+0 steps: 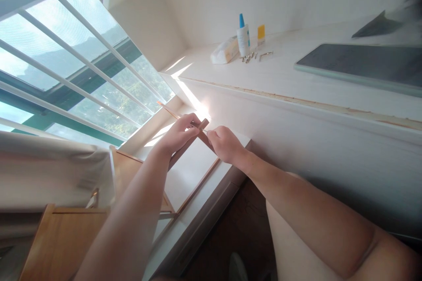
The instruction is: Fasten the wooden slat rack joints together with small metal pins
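Note:
My left hand [180, 134] and my right hand [224, 144] meet at the top corner of a wooden frame piece [184, 151] that leans up from the floor beside a white cabinet. The left hand's fingers are curled over the frame's dark wooden edge. In my right hand, closed in a fist, sits a thin metal tool or pin [201, 129] whose tip points at the frame corner. A thin wooden strip [168, 109] sticks out up and left past the left hand.
The white counter [296, 79] carries a white bottle with a blue cap [243, 37], a yellow-topped item [261, 34], a white packet [225, 51], several loose screws [252, 56] and a dark tablet [362, 66]. A barred window [75, 66] fills the left. Wooden furniture [66, 237] stands lower left.

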A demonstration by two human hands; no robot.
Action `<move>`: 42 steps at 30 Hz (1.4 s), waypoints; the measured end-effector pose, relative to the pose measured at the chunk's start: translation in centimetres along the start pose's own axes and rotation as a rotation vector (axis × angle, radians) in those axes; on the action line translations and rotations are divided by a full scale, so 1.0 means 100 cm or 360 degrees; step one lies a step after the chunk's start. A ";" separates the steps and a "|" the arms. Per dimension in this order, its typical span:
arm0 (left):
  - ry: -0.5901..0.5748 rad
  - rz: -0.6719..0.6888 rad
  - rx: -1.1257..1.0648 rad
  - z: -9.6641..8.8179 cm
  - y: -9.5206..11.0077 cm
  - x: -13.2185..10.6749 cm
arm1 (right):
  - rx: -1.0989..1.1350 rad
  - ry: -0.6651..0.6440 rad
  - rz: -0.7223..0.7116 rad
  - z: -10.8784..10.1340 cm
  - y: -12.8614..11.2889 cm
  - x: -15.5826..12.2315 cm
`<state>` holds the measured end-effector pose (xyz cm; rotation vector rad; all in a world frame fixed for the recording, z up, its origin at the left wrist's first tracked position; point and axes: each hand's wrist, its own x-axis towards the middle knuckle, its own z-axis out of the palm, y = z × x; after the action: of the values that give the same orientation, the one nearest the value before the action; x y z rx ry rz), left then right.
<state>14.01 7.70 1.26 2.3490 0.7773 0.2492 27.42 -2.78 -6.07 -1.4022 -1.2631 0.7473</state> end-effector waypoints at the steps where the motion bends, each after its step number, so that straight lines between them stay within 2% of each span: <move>1: 0.0003 -0.0004 -0.0001 0.000 0.000 0.000 | 0.0082 -0.0003 0.0020 0.002 0.001 0.000; 8: 0.0035 0.0035 -0.0014 0.000 0.001 0.000 | 0.0858 -0.0207 0.0355 0.010 0.001 0.002; 15: -0.0019 0.0001 0.0083 -0.002 0.005 -0.001 | 0.1126 -0.0246 0.0484 0.003 -0.002 0.008; 17: -0.0011 0.0013 0.0101 -0.002 0.006 -0.001 | 0.1146 -0.0199 0.0466 -0.001 -0.001 0.011; 24: -0.0009 0.0063 0.0138 -0.002 -0.002 -0.002 | 0.1189 0.0200 0.0235 -0.009 0.014 0.017; 29: -0.0005 0.0134 0.0258 -0.001 -0.004 -0.001 | 0.1202 0.0261 0.0191 -0.016 0.018 0.015; 38: 0.0171 0.0228 0.0881 -0.013 0.034 -0.007 | 0.1309 0.0277 0.0123 -0.012 0.022 0.013; 42: 0.0277 0.0251 0.1044 -0.017 0.045 -0.035 | 0.1283 0.0243 0.0094 -0.007 0.023 0.009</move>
<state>12.74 3.73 5.49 3.0466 0.8480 0.3024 28.93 -1.81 -7.93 -0.8093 -0.6703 1.0194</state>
